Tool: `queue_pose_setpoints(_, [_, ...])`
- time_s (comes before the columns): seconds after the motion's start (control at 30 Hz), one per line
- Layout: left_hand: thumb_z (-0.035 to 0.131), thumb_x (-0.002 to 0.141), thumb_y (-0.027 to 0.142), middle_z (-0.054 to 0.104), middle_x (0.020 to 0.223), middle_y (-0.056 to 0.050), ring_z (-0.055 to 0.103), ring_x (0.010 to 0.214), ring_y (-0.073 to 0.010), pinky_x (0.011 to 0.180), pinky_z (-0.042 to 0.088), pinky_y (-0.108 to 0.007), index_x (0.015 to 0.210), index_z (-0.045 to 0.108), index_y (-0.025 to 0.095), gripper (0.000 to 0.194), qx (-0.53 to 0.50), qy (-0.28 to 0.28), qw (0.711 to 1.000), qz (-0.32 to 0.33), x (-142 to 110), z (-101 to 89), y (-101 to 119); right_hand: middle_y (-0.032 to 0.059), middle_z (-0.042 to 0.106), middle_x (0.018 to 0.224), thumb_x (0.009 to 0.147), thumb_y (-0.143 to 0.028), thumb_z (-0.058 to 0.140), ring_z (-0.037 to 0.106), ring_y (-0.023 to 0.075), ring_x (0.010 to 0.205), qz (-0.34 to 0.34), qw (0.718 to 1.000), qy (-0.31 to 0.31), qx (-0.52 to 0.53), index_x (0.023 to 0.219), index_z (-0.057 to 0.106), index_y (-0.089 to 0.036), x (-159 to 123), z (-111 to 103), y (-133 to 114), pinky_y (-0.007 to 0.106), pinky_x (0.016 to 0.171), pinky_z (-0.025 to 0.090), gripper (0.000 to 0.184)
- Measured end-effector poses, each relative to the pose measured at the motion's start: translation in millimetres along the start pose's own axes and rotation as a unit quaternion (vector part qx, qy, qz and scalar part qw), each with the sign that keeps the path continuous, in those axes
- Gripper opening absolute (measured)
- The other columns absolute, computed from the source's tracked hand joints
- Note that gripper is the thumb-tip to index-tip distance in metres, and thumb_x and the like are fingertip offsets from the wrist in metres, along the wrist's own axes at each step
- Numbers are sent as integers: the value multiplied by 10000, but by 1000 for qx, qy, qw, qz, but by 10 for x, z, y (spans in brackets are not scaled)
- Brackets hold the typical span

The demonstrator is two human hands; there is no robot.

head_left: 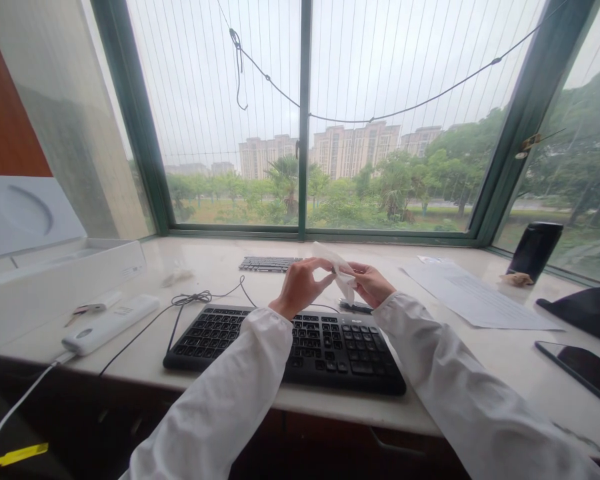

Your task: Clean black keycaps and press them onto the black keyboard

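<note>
Above the black keyboard, both hands meet at a crumpled white tissue. My left hand is closed, thumb and fingers pinching at the tissue's left side. A small dark spot shows between the fingertips there, too small to name. From the other side my right hand grips the tissue, its fingers closed on it. The keyboard lies flat near the table's front edge, partly covered by my left hand and sleeve. Behind the hands sits a flat block of dark keys in rows. A dark slim tool lies under my right hand.
A white power strip and an open white box stand at left, with a thin black cable nearby. At right are paper sheets, a black can and a phone. A window rises behind the table.
</note>
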State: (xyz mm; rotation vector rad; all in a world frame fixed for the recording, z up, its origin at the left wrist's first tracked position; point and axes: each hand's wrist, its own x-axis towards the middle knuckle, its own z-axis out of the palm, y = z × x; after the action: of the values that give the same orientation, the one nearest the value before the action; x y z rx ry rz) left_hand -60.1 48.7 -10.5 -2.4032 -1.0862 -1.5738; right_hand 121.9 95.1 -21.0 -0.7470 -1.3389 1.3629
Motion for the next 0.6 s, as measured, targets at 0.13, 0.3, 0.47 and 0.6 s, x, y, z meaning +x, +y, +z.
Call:
queue_pose_setpoints(0.13, [672, 833, 240, 738, 926, -7, 677, 790, -147, 796, 538, -293, 984, 709, 215, 157, -2, 17, 999, -26, 1, 7, -14, 80, 745, 879, 614, -486, 792, 663, 218, 813, -32, 977, 107, -183, 928, 762, -165, 62, -198, 4, 334, 752, 495, 450])
queue_pose_setpoints(0.3, [694, 801, 225, 742, 901, 3, 688, 823, -161, 827, 530, -304, 908, 717, 215, 110, 16, 7, 999, -42, -20, 27, -109, 50, 748, 931, 799, -380, 643, 671, 212, 861, -72, 847, 147, -507, 943, 757, -241, 111, -392, 172, 330, 827, 500, 230])
queue_pose_setpoints(0.47, [730, 763, 237, 743, 851, 15, 694, 794, -170, 779, 530, -298, 885, 715, 223, 123, 54, -29, 996, -67, -54, 31, -219, 118, 693, 1085, 844, -392, 615, 651, 173, 735, -119, 799, 135, -575, 1121, 692, -176, 127, -403, 245, 352, 828, 515, 359])
queue_pose_setpoints(0.6, [739, 758, 235, 744, 849, 16, 696, 783, -169, 771, 529, -302, 887, 713, 223, 132, 68, -37, 995, -66, -62, 19, -245, 68, 717, 948, 855, -393, 600, 641, 159, 733, -186, 824, 86, -528, 1003, 716, -192, 39, -302, 100, 317, 776, 519, 275])
